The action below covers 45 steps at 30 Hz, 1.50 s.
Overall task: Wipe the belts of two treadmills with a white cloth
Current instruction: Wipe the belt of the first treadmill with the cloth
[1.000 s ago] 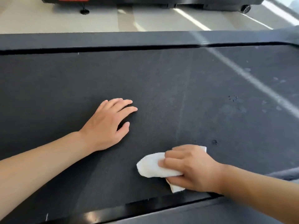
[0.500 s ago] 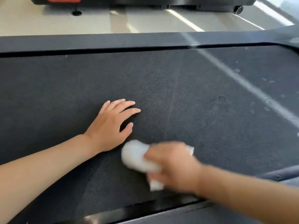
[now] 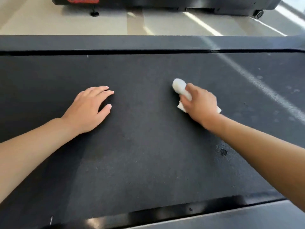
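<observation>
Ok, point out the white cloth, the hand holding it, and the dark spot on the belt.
white cloth (image 3: 179, 85), head view, on its rounded far end.
right hand (image 3: 200, 102), head view, on the back of the hand.
dark spot (image 3: 223, 152), head view, on its middle.

Pale tiled floor (image 3: 49, 22) with sunlight streaks (image 3: 203, 23)

The right hand (image 3: 200, 103) now grips the crumpled white cloth (image 3: 180, 88) farther up the dark treadmill belt (image 3: 148, 146), away from the near edge.

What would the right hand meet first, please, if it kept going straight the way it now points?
Only bare belt lies ahead of the right hand and its white cloth; then, probably, the far side rail.
</observation>
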{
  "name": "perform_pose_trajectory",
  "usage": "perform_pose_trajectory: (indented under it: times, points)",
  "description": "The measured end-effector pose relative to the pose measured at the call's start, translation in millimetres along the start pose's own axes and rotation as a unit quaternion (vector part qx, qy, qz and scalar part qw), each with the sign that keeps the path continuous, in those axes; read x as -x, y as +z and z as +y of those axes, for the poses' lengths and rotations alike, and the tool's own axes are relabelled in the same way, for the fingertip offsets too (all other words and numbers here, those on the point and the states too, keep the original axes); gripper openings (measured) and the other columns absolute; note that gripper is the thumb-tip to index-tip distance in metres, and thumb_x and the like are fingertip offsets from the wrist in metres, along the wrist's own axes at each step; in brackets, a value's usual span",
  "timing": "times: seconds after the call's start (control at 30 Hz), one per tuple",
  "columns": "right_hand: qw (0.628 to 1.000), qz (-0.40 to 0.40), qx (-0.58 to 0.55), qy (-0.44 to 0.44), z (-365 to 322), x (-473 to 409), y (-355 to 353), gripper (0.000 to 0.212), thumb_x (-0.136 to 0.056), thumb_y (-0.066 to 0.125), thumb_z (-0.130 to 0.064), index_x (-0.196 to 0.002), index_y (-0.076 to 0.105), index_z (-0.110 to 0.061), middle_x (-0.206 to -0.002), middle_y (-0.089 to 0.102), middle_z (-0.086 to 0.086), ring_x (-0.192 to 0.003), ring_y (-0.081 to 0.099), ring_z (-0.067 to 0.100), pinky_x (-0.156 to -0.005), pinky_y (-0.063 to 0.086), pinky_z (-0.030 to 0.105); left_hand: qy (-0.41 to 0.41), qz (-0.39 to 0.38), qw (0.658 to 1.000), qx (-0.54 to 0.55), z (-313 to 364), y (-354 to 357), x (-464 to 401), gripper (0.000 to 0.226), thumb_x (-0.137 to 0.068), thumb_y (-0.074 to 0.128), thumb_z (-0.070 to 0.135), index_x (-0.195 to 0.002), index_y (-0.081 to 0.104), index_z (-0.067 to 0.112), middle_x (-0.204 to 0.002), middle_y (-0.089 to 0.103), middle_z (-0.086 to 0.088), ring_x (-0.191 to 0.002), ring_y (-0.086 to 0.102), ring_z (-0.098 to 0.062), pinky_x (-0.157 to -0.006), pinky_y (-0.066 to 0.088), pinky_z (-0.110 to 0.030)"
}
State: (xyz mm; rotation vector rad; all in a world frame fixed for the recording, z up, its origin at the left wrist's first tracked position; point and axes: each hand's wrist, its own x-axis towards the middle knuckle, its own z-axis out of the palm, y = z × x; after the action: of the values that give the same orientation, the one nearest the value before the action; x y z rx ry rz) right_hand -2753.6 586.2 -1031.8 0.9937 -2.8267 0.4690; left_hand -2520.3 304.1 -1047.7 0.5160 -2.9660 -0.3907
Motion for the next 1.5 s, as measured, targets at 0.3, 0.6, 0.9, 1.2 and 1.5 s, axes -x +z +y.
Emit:
perform_pose_trajectory:
  times: [0.3,0.6,0.9,1.2,1.5]
  points:
    - [0.898,-0.175,-0.122,-0.385,-94,48,16,0.015,-0.090,0.068,-0.032,-0.096,0.061,-0.020,-0.087,0.058,-0.007,-0.086,0.064,0.025,-0.067,0.046,0.036,-0.023,0.047,0.998,0.027,-18,8,-2,0.059,-0.095,0.040,0.044,-0.147,0.055,0.022,-0.158,0.048,-0.001,-0.148,0.040,-0.027,-0.122,0.030,-0.057]
    - [0.998,0.015,0.011,0.055,-37,-119,27,0.029,-0.096,0.049,-0.042,-0.111,0.056,-0.018,-0.102,0.069,0.013,-0.096,0.063,0.041,-0.075,0.045,0.039,-0.018,0.064,0.997,0.038,-25,14,-6,0.057,-0.093,0.043,0.044,-0.145,0.058,0.023,-0.156,0.050,0.001,-0.146,0.043,-0.025,-0.121,0.032,-0.057]
    - [0.949,-0.115,-0.058,-0.288,-94,-104,49,0.016,-0.092,0.062,-0.041,-0.099,0.060,-0.026,-0.087,0.058,-0.014,-0.089,0.064,0.023,-0.070,0.043,0.032,-0.017,0.077,0.996,0.035,-26,16,-8,0.057,-0.092,0.045,0.043,-0.145,0.057,0.024,-0.155,0.050,0.003,-0.145,0.043,-0.024,-0.121,0.032,-0.055]
    - [0.997,-0.036,0.032,-0.055,-157,-184,86,0.033,-0.094,0.049,-0.037,-0.122,0.055,-0.022,-0.105,0.068,0.009,-0.098,0.065,0.034,-0.071,0.041,0.035,-0.012,0.089,0.995,0.032,-24,16,-7,0.055,-0.091,0.048,0.040,-0.142,0.059,0.022,-0.153,0.052,0.002,-0.143,0.045,-0.024,-0.121,0.032,-0.051]
    - [0.992,-0.023,0.013,-0.120,-177,-210,94,0.026,-0.095,0.044,-0.040,-0.108,0.057,-0.022,-0.094,0.064,0.001,-0.093,0.063,0.032,-0.069,0.038,0.035,-0.024,0.084,0.996,0.032,-26,18,-7,0.057,-0.092,0.046,0.043,-0.143,0.059,0.024,-0.153,0.052,0.002,-0.145,0.043,-0.025,-0.121,0.032,-0.053]
